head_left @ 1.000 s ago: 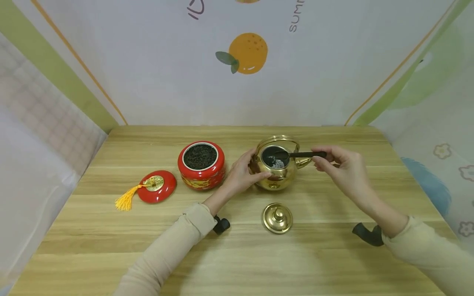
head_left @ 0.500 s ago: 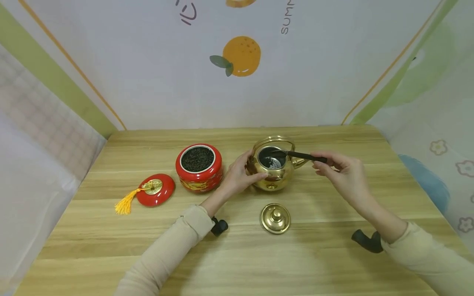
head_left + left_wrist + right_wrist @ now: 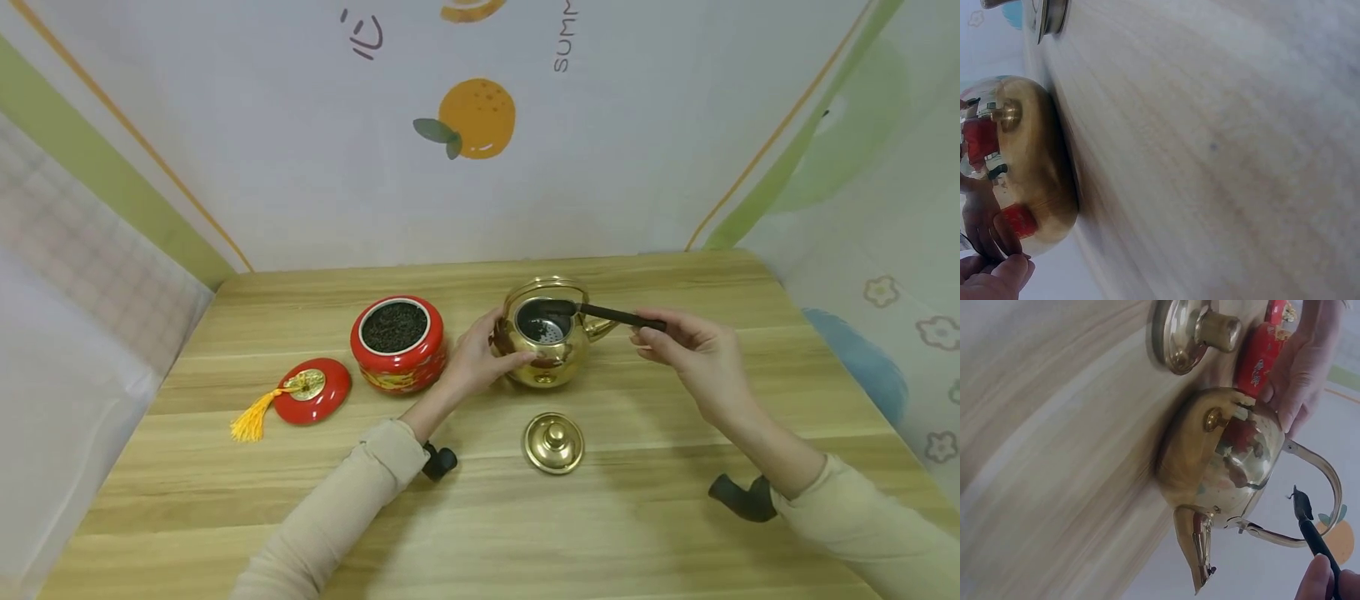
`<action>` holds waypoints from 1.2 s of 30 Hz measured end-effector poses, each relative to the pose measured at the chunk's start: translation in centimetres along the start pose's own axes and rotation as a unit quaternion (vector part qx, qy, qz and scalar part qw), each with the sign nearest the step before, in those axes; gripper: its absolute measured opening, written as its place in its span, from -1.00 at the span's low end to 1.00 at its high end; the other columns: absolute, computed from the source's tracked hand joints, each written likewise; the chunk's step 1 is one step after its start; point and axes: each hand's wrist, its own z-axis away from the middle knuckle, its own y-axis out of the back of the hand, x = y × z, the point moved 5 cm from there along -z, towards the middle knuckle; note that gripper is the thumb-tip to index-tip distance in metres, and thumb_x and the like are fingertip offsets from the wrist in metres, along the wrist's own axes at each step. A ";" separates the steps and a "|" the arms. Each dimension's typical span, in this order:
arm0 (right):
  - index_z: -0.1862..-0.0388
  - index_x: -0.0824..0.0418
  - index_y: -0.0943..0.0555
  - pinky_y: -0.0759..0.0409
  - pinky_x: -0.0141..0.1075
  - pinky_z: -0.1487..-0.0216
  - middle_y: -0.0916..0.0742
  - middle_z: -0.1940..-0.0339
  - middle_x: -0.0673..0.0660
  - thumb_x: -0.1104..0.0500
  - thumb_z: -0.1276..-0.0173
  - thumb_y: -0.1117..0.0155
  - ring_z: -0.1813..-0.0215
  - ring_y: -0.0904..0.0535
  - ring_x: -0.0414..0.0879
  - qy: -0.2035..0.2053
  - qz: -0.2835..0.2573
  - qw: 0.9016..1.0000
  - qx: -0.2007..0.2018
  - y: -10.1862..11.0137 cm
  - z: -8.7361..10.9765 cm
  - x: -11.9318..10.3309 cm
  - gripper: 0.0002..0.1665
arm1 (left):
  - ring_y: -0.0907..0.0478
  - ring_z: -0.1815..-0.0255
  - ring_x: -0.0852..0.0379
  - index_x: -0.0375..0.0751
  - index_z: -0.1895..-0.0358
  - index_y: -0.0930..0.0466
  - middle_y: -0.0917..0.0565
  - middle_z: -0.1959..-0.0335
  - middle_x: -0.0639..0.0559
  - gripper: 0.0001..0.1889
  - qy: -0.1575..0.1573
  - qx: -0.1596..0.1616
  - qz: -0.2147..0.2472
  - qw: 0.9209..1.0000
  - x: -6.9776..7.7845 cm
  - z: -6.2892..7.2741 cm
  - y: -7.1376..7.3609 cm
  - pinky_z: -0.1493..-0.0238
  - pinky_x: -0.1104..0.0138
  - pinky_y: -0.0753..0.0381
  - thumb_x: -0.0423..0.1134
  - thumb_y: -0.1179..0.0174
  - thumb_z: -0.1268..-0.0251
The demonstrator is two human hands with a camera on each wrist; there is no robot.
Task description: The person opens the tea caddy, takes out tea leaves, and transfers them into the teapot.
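Items counted: one gold teapot (image 3: 553,367), one black scoop (image 3: 609,314), one red jar (image 3: 397,367), one gold lid (image 3: 554,442), one red lid (image 3: 321,403). The scoop is over the teapot's mouth, bowl pointing left, long axis nearly crosswise, handle pinched by the thumb and fingers of the right hand (image 3: 699,354). The left hand (image 3: 477,360) grips the teapot's left side, thumb in front; the spout (image 3: 598,328) points right.

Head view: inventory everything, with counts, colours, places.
table: one, tan, beneath
jar: one, red, left of table centre
tea leaves: uncounted, dark, inside jar
jar lid: one, red with yellow tassel, left of jar
teapot: one, gold, right of jar
teapot lid: one, gold, in front of teapot
scoop: one, black, over teapot opening
backdrop: one, white with prints, behind table
curved pieces: two, black, near sleeves
left hand: one, on teapot
right hand: one, holding scoop
sleeves: two, beige, forearms
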 end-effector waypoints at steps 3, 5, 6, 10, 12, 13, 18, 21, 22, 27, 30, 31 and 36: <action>0.03 0.28 -0.63 -0.67 -0.38 0.22 -0.76 0.33 0.03 0.42 -0.31 -0.15 0.26 -0.71 -0.20 -0.022 -0.043 0.999 0.001 0.3 0.3 0.1 -0.72 | -0.22 -0.40 -0.06 -0.21 -0.42 -0.16 -0.31 -0.38 -0.13 -0.08 -0.001 0.000 0.004 1.000 0.1 0.0 0.0 -0.39 0.09 -0.23 -0.02 -0.42 0.00; 0.05 0.24 -0.64 -0.67 -0.37 0.21 -0.77 0.33 0.05 0.41 -0.33 -0.14 0.27 -0.72 -0.18 -0.031 -0.065 0.997 0.005 0.6 0.7 0.1 -0.74 | -0.22 -0.40 -0.07 -0.23 -0.42 -0.15 -0.30 -0.39 -0.14 -0.08 -0.004 0.000 0.003 1.000 0.1 0.0 0.0 -0.39 0.10 -0.23 -0.02 -0.42 0.00; 0.06 0.22 -0.64 -0.67 -0.36 0.21 -0.77 0.33 0.05 0.40 -0.33 -0.14 0.27 -0.72 -0.18 -0.035 -0.074 0.997 0.007 0.7 0.9 0.1 -0.74 | -0.22 -0.40 -0.07 -0.24 -0.42 -0.15 -0.30 -0.39 -0.15 -0.08 -0.006 0.000 0.003 1.000 0.2 0.0 0.0 -0.39 0.10 -0.23 -0.03 -0.42 0.00; 0.07 0.25 -0.63 -0.67 -0.34 0.21 -0.77 0.36 0.08 0.40 -0.35 -0.11 0.29 -0.73 -0.15 -0.038 -0.097 0.994 0.025 1.6 1.8 0.0 -0.76 | -0.25 -0.38 -0.07 -0.22 -0.41 -0.17 -0.33 -0.37 -0.15 -0.10 -0.013 0.002 0.008 1.000 0.1 0.0 0.0 -0.38 0.11 -0.25 -0.05 -0.42 0.00; 0.08 0.28 -0.63 -0.67 -0.33 0.21 -0.77 0.36 0.09 0.41 -0.36 -0.09 0.29 -0.73 -0.13 -0.036 -0.112 0.992 0.036 2.3 2.3 0.0 -0.76 | -0.29 -0.36 -0.06 -0.19 -0.41 -0.19 -0.38 -0.34 -0.13 -0.12 -0.016 0.002 0.015 1.000 0.1 0.0 0.0 -0.36 0.10 -0.28 -0.06 -0.43 0.01; 0.08 0.28 -0.62 -0.66 -0.34 0.21 -0.77 0.36 0.10 0.41 -0.36 -0.09 0.29 -0.73 -0.13 -0.034 -0.119 0.991 0.043 2.7 2.5 0.0 -0.77 | -0.29 -0.36 -0.05 -0.16 -0.40 -0.21 -0.39 -0.33 -0.12 -0.13 -0.016 0.002 0.017 1.000 0.1 0.0 0.0 -0.36 0.09 -0.28 -0.07 -0.43 0.01; 0.10 0.35 -0.60 -0.66 -0.35 0.19 -0.76 0.35 0.17 0.41 -0.36 -0.08 0.28 -0.73 -0.09 -0.053 -0.199 0.975 0.088 5.3 3.4 0.5 -0.80 | -0.29 -0.36 -0.03 -0.10 -0.39 -0.24 -0.41 -0.31 -0.09 -0.15 -0.014 -0.001 0.026 1.000 0.1 0.0 0.0 -0.36 0.08 -0.28 -0.08 -0.43 0.01; 0.12 0.37 -0.58 -0.66 -0.35 0.18 -0.75 0.36 0.19 0.41 -0.36 -0.08 0.28 -0.73 -0.07 -0.083 -0.246 0.959 0.114 6.7 3.7 1.4 -0.82 | -0.27 -0.37 -0.04 -0.13 -0.40 -0.22 -0.39 -0.33 -0.11 -0.14 -0.015 0.000 0.021 1.000 0.1 -0.1 0.0 -0.38 0.08 -0.25 -0.07 -0.43 0.01; 0.13 0.37 -0.58 -0.66 -0.34 0.17 -0.75 0.36 0.20 0.41 -0.35 -0.08 0.28 -0.73 -0.06 -0.094 -0.259 0.954 0.118 7.1 3.7 1.8 -0.83 | -0.27 -0.37 -0.05 -0.14 -0.40 -0.21 -0.38 -0.33 -0.11 -0.13 -0.014 0.000 0.020 1.000 0.0 -0.1 0.0 -0.38 0.08 -0.25 -0.06 -0.43 0.01; 0.20 0.35 -0.59 -0.66 -0.35 0.16 -0.75 0.38 0.21 0.41 -0.34 -0.11 0.28 -0.73 -0.06 -0.154 -0.275 0.941 0.126 8.4 3.9 3.7 -0.87 | -0.27 -0.37 -0.05 -0.16 -0.40 -0.22 -0.39 -0.33 -0.12 -0.13 -0.017 0.001 0.014 1.000 -0.1 -0.1 0.0 -0.39 0.08 -0.23 -0.06 -0.43 0.01; 0.26 0.32 -0.60 -0.66 -0.37 0.17 -0.75 0.40 0.18 0.40 -0.34 -0.12 0.29 -0.73 -0.09 -0.188 -0.264 0.938 0.125 8.8 4.1 4.8 -0.89 | -0.27 -0.37 -0.05 -0.15 -0.40 -0.22 -0.39 -0.33 -0.11 -0.14 -0.019 0.002 0.012 1.000 -0.1 -0.1 0.0 -0.38 0.08 -0.24 -0.05 -0.43 0.01; 0.28 0.32 -0.60 -0.67 -0.37 0.18 -0.75 0.40 0.18 0.40 -0.34 -0.12 0.29 -0.73 -0.09 -0.198 -0.262 0.936 0.124 8.9 4.1 5.1 -0.90 | -0.28 -0.37 -0.05 -0.15 -0.39 -0.22 -0.40 -0.32 -0.11 -0.14 -0.020 0.002 0.012 1.000 -0.1 -0.1 0.0 -0.38 0.08 -0.25 -0.05 -0.43 0.01; 0.34 0.31 -0.62 -0.67 -0.36 0.18 -0.75 0.41 0.17 0.41 -0.33 -0.13 0.32 -0.72 -0.09 -0.230 -0.262 0.929 0.124 8.7 4.3 6.5 -0.88 | -0.29 -0.36 -0.05 -0.16 -0.39 -0.22 -0.40 -0.32 -0.12 -0.14 -0.023 0.002 0.016 1.000 -0.1 -0.2 0.0 -0.37 0.08 -0.26 -0.06 -0.43 0.01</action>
